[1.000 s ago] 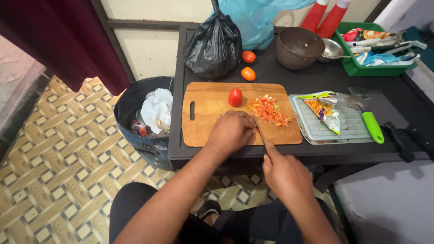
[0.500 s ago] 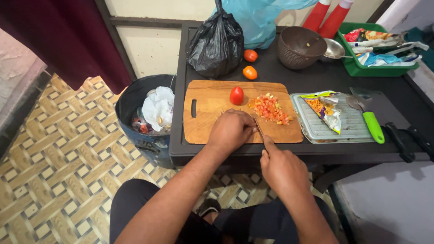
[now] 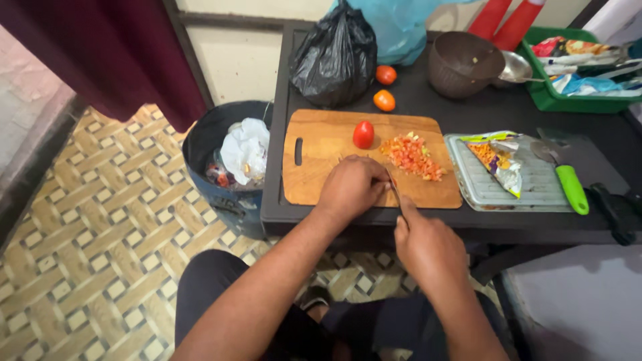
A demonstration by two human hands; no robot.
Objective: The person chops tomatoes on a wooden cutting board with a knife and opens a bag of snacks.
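Bin (image 3: 231, 160) sits just left of the counter (image 3: 428, 107), handy for scraps. Left hand (image 3: 352, 187), fingers curled down, pins something hidden on the cutting board (image 3: 321, 144). Right hand (image 3: 428, 247), fingers clamped on the knife (image 3: 394, 190), cuts beside it; diced pile (image 3: 412, 155) pushed right. Versus 0.5 s ago: poses match.

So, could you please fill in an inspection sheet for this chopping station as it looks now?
Surface: black table, wooden cutting board on it.
Job's things: whole tomato, chopped pile, knife.
Clutter: black bag, two tomatoes, brown bowl, grey tray, green basket.
Hands: left hand pressed on board; right hand grips knife.
Cables: nothing seen.
Surroundings: bin, patterned floor.
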